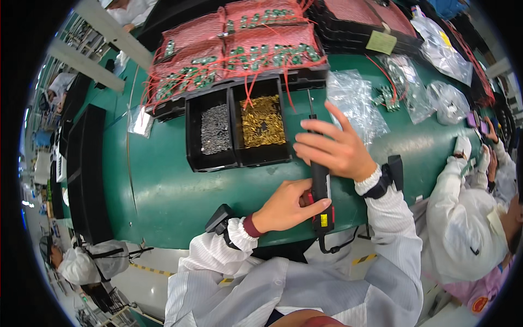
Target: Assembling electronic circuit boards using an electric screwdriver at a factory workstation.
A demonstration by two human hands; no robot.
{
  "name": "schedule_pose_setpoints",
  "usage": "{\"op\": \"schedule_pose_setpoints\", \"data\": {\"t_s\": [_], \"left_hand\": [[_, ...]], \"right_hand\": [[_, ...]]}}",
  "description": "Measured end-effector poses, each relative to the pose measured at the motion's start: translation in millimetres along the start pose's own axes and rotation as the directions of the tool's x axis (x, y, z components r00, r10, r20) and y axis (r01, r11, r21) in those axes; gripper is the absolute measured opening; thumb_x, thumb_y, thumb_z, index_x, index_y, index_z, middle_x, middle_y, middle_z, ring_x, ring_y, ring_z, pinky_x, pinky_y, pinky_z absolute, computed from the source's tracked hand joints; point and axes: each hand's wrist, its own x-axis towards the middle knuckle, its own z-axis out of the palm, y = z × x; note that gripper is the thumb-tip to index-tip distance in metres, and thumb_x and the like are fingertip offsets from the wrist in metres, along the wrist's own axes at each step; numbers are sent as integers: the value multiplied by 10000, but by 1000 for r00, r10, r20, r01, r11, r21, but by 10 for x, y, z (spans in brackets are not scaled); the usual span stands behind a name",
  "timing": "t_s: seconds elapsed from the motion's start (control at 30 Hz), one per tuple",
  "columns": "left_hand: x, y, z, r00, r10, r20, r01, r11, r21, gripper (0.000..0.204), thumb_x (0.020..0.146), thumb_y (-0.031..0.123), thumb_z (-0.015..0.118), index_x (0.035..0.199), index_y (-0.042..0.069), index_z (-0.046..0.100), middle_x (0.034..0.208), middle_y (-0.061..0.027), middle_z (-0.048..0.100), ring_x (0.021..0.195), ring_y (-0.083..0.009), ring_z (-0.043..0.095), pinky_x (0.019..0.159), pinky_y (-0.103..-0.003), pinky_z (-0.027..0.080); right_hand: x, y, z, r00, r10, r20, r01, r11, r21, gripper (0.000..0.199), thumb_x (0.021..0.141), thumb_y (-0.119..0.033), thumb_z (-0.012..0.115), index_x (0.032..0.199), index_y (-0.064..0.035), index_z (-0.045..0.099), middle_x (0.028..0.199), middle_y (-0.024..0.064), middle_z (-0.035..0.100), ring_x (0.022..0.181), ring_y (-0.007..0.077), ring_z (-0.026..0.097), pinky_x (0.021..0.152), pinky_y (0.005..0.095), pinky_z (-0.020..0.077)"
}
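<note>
A black and red electric screwdriver (321,188) lies over the green table edge, its thin metal bit pointing away from me and its cable hanging at the near end. My left hand (286,207) grips its lower body, thumb laid across the casing. My right hand (340,150) lies across the upper part with fingers stretched out, the index finger raised; it does not look wrapped round the tool. Beyond them, one black bin holds silvery screws (216,129) and the other holds brass-coloured small parts (263,121).
Behind the bins, a black tray with pink lining (193,35) holds several green circuit boards with red wires. Clear plastic bags (351,103) and loose boards (388,98) lie to the right. A long black box (86,174) stands at left. Co-workers (463,218) sit at right.
</note>
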Motion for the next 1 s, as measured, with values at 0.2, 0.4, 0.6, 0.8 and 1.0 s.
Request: {"op": "schedule_pose_setpoints", "data": {"t_s": [0.2,0.4,0.6,0.8,1.0], "left_hand": [[-65,-8,9,994,66,-88,-71,996,-53,336,938,282,758,929,-40,663,649,-62,616,531,-130,565,507,-292,411],[-73,12,-25,994,97,-53,-100,994,-49,353,854,272,852,709,-2,685,560,-44,596,480,-140,538,499,-300,408],[-44,-22,-145,993,122,8,-121,991,-54,322,874,193,822,646,18,676,516,-52,585,455,-147,534,477,-305,385],[-69,32,-229,957,86,-276,-138,975,-175,480,1037,281,601,646,4,584,490,-63,452,468,-99,451,466,-312,343],[-6,-90,-101,980,36,-197,-67,986,-152,456,1094,360,431,870,-5,590,697,-98,568,628,-163,563,601,-354,442]], "right_hand": [[-150,-130,-66,968,-248,41,246,969,37,138,799,-110,696,931,-68,691,1047,48,680,1116,243,661,1067,519,535],[-228,-223,16,947,-320,18,316,943,99,121,794,-95,714,883,-83,633,946,23,668,907,198,665,920,396,586],[-166,-145,13,961,-277,-19,277,954,112,175,783,-103,756,904,-114,630,876,19,631,848,205,648,896,382,583],[-197,-117,18,972,-226,-64,235,952,198,321,769,-284,857,901,-107,624,807,23,576,769,234,604,787,409,562],[-164,-514,57,896,-424,-132,442,829,342,274,758,-181,708,1010,-174,601,771,18,487,689,200,534,681,339,500]]}}
